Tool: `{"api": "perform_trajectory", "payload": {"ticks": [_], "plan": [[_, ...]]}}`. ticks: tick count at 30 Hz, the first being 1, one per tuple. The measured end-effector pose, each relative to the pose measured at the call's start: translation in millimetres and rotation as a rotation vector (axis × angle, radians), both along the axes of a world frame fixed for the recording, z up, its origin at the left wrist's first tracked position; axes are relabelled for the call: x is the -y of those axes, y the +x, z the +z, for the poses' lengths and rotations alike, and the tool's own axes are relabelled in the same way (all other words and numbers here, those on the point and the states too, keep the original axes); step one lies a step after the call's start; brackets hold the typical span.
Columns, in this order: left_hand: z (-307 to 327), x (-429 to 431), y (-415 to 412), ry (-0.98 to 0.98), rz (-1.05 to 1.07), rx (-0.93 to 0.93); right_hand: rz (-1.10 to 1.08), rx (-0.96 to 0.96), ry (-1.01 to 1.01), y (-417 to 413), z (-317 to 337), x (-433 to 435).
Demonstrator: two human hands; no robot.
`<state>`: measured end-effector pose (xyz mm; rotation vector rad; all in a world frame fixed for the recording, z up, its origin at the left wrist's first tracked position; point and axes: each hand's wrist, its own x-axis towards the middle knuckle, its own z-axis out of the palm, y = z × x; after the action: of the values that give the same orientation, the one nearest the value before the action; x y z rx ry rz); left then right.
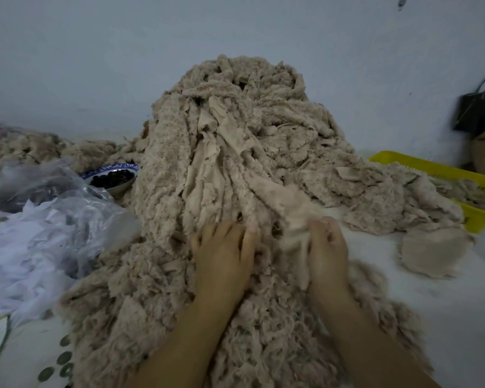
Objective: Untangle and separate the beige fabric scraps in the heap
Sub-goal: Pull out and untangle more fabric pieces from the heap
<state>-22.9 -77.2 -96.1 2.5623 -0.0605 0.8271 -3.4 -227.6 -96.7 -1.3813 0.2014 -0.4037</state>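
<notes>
Mid-untangle — right hand (328, 253) pinches a smooth beige fabric strip (273, 193) in its grip, left hand (224, 257) clutches the fluffy beige scrap heap (168, 169). Next, I'd guess: slow pull apart.

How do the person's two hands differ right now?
The left hand digs curled fingers into the fluffy heap, while the right hand pinches a smooth strip. The left hand's fingers are spread; the right hand's are bunched together. Both work at the heap's near side.

Two hands (221, 249) (327, 247); one scrap heap (235, 130); one yellow tray (420, 165); one bowl (111, 177); one black bag (476, 110).
</notes>
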Motion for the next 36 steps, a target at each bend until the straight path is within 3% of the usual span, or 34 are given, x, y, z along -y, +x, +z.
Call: {"api": "perform_trajectory", "payload": {"ticks": [2,3,5,8,10,12,14,15,20,22,25,27,33,36], "plan": [[1.5,1.8,-3.8,-0.168,-0.15,0.114,0.225,0.014,-0.052,-10.3,2.9,-8.0],[2.3,3.7,-5.6,-0.358,-0.262,0.065,0.355,0.012,-0.051,-14.3,4.3,-11.2],[8.5,7.9,-7.9,-0.779,-0.398,-0.206,0.534,0.018,-0.124,-18.1,3.0,-14.1],[8.8,1.9,-1.4,-1.304,-0.376,-0.473,0.732,0.024,-0.301,-18.3,-2.8,-14.5],[9.8,-5.7,4.8,-1.564,-0.393,-0.48,0.828,-0.029,-0.411,-18.2,-4.2,-16.5],[11.0,-8.5,6.2,-1.692,-0.436,-0.452,0.878,-0.063,-0.451,-18.2,-4.9,-17.2],[8.7,-6.3,5.0,-1.654,-0.488,-0.436,0.829,-0.07,-0.381,-17.9,-4.9,-17.2],[7.7,-4.2,3.1,-1.529,-0.505,-0.431,0.777,-0.077,-0.329,-15.9,-5.9,-15.8],[1.7,3.9,-5.8,-0.655,-0.617,-0.345,0.614,-0.075,-0.041,-9.9,-2.8,-5.8],[2.5,7.8,-8.8,-0.493,-0.691,-0.374,0.597,-0.175,0.046,-5.7,-1.5,-3.8],[0.0,15.4,-12.6,-0.354,-0.801,-0.564,0.444,-0.203,0.01,0.0,0.0,-0.3],[-3.3,18.0,-14.0,-0.425,-0.789,-0.67,0.324,-0.158,-0.004,3.0,0.2,1.9],[0.3,5.8,-1.2,-1.337,-0.459,-0.628,0.187,-0.01,0.196,2.5,0.1,-1.4],[1.6,-0.2,2.3,-1.639,-0.489,-0.64,0.158,0.035,0.08,-0.6,-0.1,-0.7]]}}
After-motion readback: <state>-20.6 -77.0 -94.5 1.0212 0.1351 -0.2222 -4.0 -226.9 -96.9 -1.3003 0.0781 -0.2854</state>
